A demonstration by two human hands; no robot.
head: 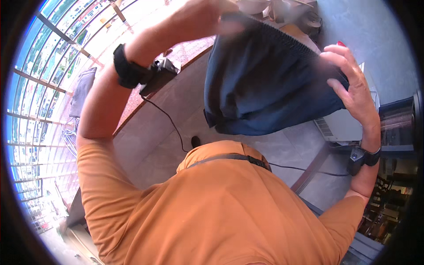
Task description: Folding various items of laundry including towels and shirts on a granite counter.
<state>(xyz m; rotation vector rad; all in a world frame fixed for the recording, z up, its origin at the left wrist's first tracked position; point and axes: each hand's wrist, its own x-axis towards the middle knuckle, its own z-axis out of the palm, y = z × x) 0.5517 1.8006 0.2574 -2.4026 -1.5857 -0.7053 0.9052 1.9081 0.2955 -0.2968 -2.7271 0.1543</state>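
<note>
A dark navy garment with a gathered elastic waistband [261, 86] hangs stretched between my two hands, its lower edge over the floor. At the top, my left hand [232, 25] is blurred and closed on one end of the waistband. On the other side, my right hand [351, 79] has its thumb and fingers around the waistband's opposite end; a red spot shows at one fingertip. Both forearms wear black straps with small devices and cables.
Metal window bars [63, 36] and a speckled stone ledge [137, 102] run along the left. A grey cloth [81, 91] hangs by the bars. A white appliance [341, 126] stands at right near a dark-framed doorway. Assorted items [298, 16] lie at the top against a bluish wall.
</note>
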